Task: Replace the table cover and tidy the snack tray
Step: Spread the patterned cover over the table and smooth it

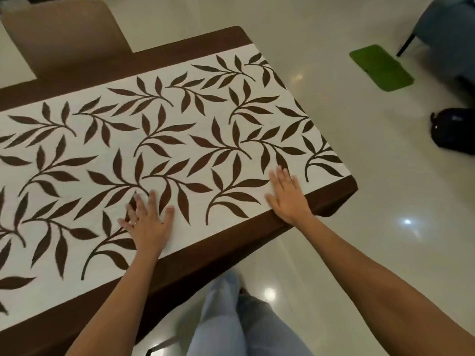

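Note:
A white table cover printed with dark brown leaf sprigs and edged in a brown border lies spread flat over the table. My left hand rests palm down on it near the front edge, fingers spread, a ring on one finger. My right hand lies flat near the front right corner, fingers together, its heel at the brown border. Neither hand holds anything. No snack tray is in view.
A tan chair back stands behind the table at the far left. On the glossy pale floor to the right lie a green mat and a black bag, with a blue-grey chair at the top right. My legs in light jeans stand at the table's front.

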{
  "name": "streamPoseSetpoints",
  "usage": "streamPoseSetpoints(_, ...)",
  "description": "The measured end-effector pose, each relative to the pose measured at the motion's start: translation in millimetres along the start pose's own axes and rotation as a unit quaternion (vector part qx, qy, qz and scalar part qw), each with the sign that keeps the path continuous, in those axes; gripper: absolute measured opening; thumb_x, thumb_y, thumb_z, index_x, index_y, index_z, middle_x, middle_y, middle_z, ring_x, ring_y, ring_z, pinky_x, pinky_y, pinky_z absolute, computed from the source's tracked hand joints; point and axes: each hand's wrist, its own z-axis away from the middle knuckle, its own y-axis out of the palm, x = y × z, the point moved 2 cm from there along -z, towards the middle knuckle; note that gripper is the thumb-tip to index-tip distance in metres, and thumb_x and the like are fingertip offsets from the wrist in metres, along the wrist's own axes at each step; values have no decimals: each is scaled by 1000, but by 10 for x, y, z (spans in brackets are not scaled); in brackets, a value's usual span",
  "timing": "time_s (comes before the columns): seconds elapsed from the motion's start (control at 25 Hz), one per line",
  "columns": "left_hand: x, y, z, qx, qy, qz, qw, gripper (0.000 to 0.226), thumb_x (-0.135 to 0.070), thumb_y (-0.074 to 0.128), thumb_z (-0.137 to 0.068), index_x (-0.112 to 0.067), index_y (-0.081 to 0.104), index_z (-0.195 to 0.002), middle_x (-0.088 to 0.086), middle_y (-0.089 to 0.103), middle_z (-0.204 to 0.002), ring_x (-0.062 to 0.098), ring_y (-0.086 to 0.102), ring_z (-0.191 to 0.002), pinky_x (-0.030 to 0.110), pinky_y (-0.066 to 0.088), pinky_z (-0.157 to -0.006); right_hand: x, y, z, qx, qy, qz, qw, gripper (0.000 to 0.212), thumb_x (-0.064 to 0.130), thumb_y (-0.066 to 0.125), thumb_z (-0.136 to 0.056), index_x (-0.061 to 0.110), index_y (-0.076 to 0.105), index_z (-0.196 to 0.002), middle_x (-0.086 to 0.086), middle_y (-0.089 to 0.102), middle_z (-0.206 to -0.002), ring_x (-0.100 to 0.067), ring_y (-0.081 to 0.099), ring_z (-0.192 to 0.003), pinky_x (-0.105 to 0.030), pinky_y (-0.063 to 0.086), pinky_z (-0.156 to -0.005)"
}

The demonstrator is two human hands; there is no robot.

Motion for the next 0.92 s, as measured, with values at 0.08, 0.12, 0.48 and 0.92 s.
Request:
streamPoseSetpoints(0.08, -98, 10, -108, -6, -21, -2, 1000, 70, -64, 26, -93, -34, 4, -152, 10, -2, -162, 37, -5, -147, 63, -7, -111, -229, -55, -78, 6, 5, 20, 1000, 68, 54, 21, -99, 24, -8, -153, -6, -11, -161, -21, -13, -148, -42, -9, -120)
streamPoseSetpoints(0.12, -136, 23, -133, -9, -26, -6, 1000, 70, -65, 26, -93, -34, 4, -152, 9, -2, -162, 37, -5, -147, 63, -8, -111, -290, -71, -110, 9, 3, 23, 1000, 68, 55, 21, -99, 26, -9, -153, -5, -12, -161, -20, -14, -148, -41, -11, -119)
streamPoseSetpoints(0.48, -1112, -49, -565, -16, 71, 13, 997, 68, -57, 30, -95, -23, 15, -152, 19, 2, -160, 40, 1, -147, 61, -1, -114, -612, -288, -505, -42, 48, -10, 998, 63, 48, 23, -99, 24, 3, -154, -4, -5, -161, -16, -12, -147, -39, -7, -119)
streamPoseSetpoints(0.92, -2862, 379, -1156, 23, -14, 14, 1000, 72, -64, 22, -94, -30, -1, -153, 10, -6, -161, 41, -9, -146, 64, -6, -113, -1202, -534, -1096, 60, -78, 4, 995, 74, 59, 21, -96, 25, -18, -148, -4, -22, -157, -22, -21, -146, -43, -10, -120)
